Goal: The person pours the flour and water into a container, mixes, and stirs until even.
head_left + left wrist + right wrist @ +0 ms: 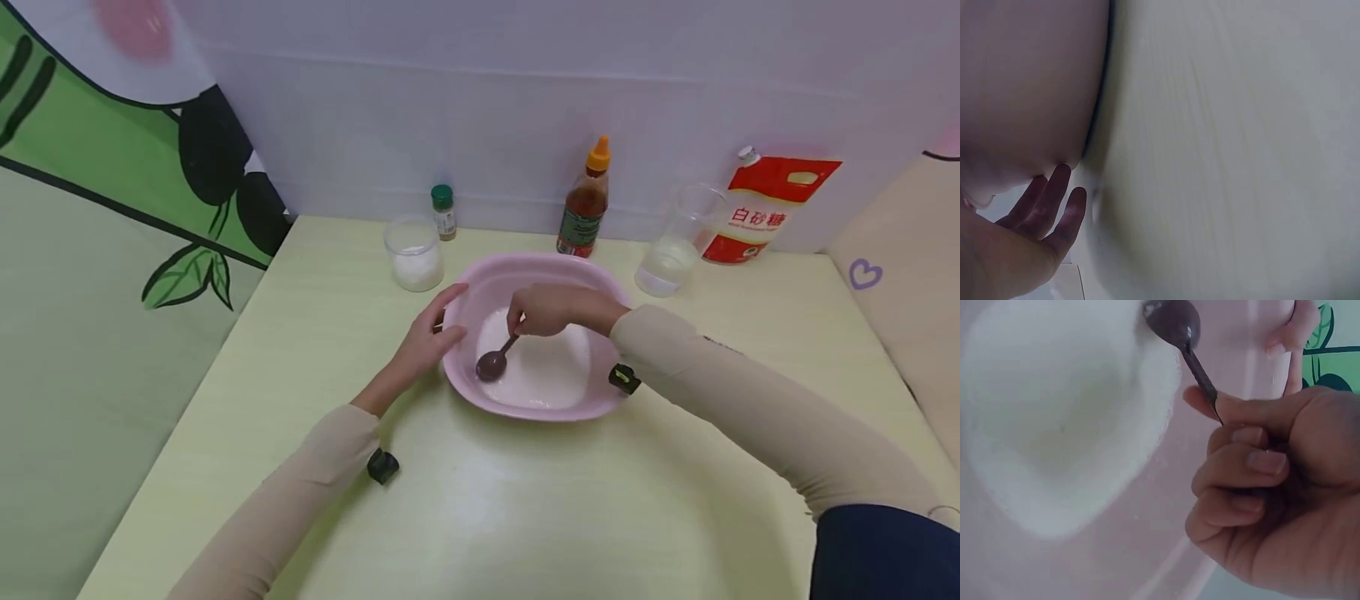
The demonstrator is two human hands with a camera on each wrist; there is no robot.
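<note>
A pink plastic basin [536,412] holds a shallow layer of whitish liquid [558,367]. At its left side my left hand [422,346] grips the rim, the thumb over the edge and the other fingers [1054,194] against the outer wall. My right hand [551,310] reaches over the basin from the right. Its curled fingers and thumb pinch the thin handle of a dark brown spoon [492,366]. In the right wrist view the bowl of the spoon [1175,324] is at the liquid's edge, with a bit of white stuff at its tip.
Behind the basin stand a clear cup of white granules [417,268], a green-capped spice jar [444,215], an orange-capped sauce bottle [582,208], a clear container of cloudy liquid [667,265] and a red-and-white sugar bag [757,212]. A pale table [510,508] carries everything.
</note>
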